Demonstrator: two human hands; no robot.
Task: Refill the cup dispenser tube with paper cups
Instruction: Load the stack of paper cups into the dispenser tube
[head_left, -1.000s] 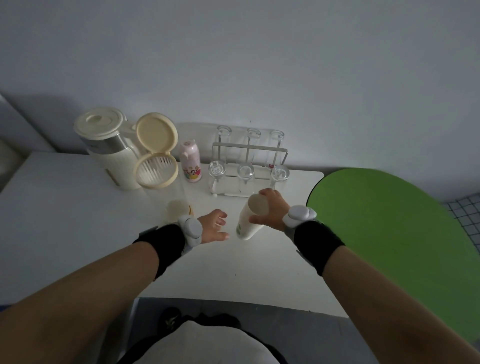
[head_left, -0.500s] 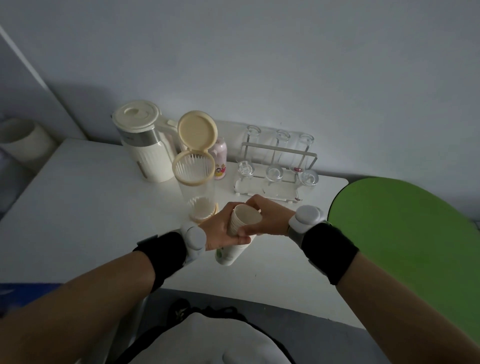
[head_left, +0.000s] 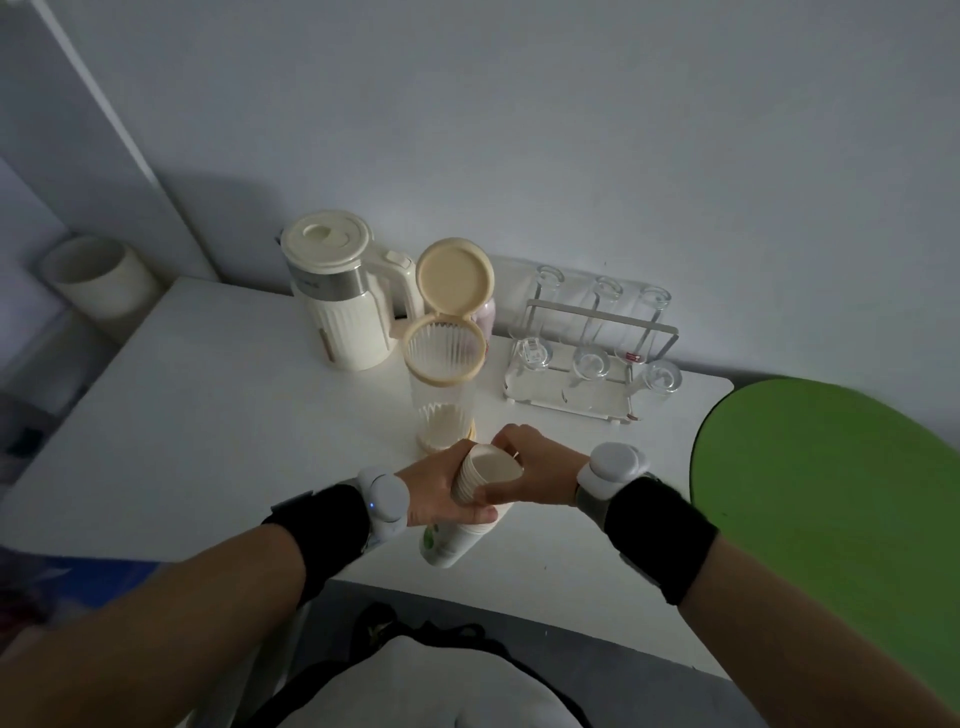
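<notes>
Nearest the camera, a dark bag strap and pale cloth lie below the table edge. Both forearms wear black wristbands with white round sensors.

The left hand (head_left: 439, 491) is wrapped round the paper cup stack (head_left: 485, 470) from the left, fingers curled about its upper part. The right hand (head_left: 535, 470) grips the same stack from the right, fingers curled over the top cup's rim. The stack is tilted, its open mouth up and to the right. Its lower end, in a plastic sleeve (head_left: 449, 545), sticks out below the hands, over the white table (head_left: 208, 415).

A second ago only the right hand held the stack and the left was off it. Half a second ago both were on, as now.

Just beyond the left hand stands the dispenser tube (head_left: 441, 384), upright, with its lid (head_left: 454, 275) flipped open. A few cups sit at its bottom.

Further off:
- Beyond the left hand, a cream kettle (head_left: 337, 306).
- Beyond the right hand, a glass rack (head_left: 587, 358).
- To the right, a green tabletop (head_left: 831, 493).
</notes>
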